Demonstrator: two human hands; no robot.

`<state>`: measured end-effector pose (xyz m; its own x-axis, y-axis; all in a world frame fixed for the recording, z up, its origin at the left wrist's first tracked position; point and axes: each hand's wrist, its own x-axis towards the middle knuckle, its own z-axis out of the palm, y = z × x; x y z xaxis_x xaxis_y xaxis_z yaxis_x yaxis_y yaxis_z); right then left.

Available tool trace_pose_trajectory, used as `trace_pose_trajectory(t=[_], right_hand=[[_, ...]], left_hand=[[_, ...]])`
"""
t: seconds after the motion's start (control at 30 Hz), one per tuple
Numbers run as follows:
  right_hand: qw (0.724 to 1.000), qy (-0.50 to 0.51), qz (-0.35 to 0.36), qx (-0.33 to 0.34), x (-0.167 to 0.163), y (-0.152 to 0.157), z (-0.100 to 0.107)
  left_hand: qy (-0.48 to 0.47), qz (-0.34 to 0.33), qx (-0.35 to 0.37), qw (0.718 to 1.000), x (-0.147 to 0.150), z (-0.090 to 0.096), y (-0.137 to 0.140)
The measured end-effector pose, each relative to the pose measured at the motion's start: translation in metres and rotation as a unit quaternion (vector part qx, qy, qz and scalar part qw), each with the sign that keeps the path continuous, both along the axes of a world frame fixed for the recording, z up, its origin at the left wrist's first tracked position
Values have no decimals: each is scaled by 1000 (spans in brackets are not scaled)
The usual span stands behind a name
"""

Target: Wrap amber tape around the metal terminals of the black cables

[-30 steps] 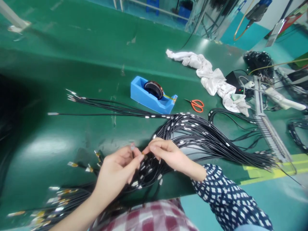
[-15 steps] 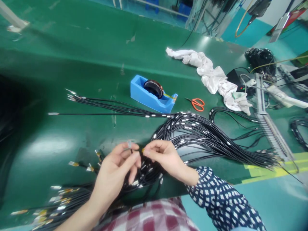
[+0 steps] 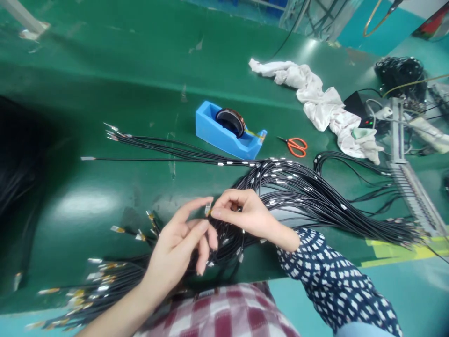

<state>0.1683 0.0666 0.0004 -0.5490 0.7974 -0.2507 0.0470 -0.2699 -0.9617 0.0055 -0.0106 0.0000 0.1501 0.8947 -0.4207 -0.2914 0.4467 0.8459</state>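
My left hand (image 3: 177, 243) is closed, its thumb and fingers pinching a black cable just below its end. At that end a small silvery connector (image 3: 208, 206) points up between my hands. My right hand (image 3: 247, 213) is closed too, with thumb and forefinger pinching a small piece of amber tape (image 3: 210, 213) against the base of the connector. Fingers hide part of the tape. Under and behind my hands lies a thick bundle of black cables (image 3: 308, 192) with white labels. More cables (image 3: 115, 276), with amber-wrapped ends, spread out left of my left forearm.
A blue tape dispenser (image 3: 220, 136) with a roll of amber tape (image 3: 230, 122) stands beyond the cables. Orange-handled scissors (image 3: 296, 147) lie right of it, near a crumpled white cloth (image 3: 321, 105). A slotted metal rack (image 3: 417, 196) is at the right.
My right fingers have brought the amber tape from beside the cable end onto it. My left forefinger has straightened. The view has shifted slightly, moving most things rightward.
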Motion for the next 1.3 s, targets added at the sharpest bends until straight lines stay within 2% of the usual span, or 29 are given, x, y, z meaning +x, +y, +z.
trace_pose_trajectory(t=[0.57,0.83,0.97,1.13,1.3], right_hand=[[1000,24,-9,-17,-3,-3,-1],[999,16,-48,10,-9,-13,-8],[998,16,-51,20,-9,-13,-7],[996,-15,-60,68,-7,-10,-3],[996,21,-14,86,-2,-6,-1]], left_hand=[[2,-16,0,1000,-1,0,-2],[73,32,4,997,6,3,5],[54,20,-1,998,3,-1,4],[35,14,-25,999,-2,-10,3],[-39,-5,-47,998,-3,-10,5]])
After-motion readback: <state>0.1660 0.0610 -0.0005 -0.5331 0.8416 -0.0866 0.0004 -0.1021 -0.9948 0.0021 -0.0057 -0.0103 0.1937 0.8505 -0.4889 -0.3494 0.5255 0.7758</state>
